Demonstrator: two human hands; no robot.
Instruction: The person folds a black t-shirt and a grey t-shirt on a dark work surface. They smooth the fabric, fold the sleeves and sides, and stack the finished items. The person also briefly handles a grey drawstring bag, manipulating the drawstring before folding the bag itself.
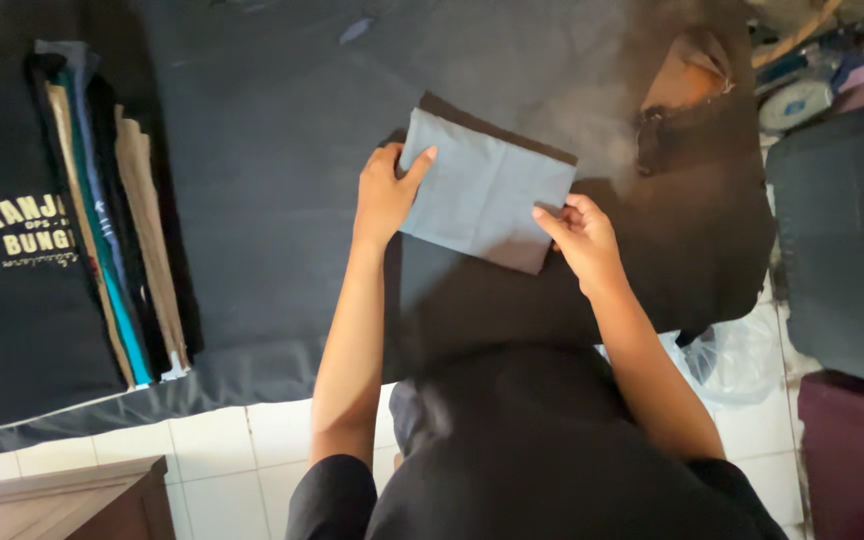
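A folded grey-blue cloth (pixel 487 190) lies on a dark mat (pixel 282 150) spread over the floor, with a black garment (pixel 512 300) under it. My left hand (pixel 385 190) grips the cloth's left edge, thumb on top. At the cloth's lower right corner my right hand (pixel 580 238) pinches the fabric. Both arms reach forward from my dark-sleeved body at the bottom of the view.
A stack of folded clothes (pixel 102 210) stands on edge at the left, beside a black printed garment (pixel 12 290). A brown scorched patch (pixel 687 80) marks the mat at the upper right. A plastic bag (pixel 737 355), a maroon box (pixel 847 450) and a wooden cabinet corner (pixel 62 500) sit on the white tile floor.
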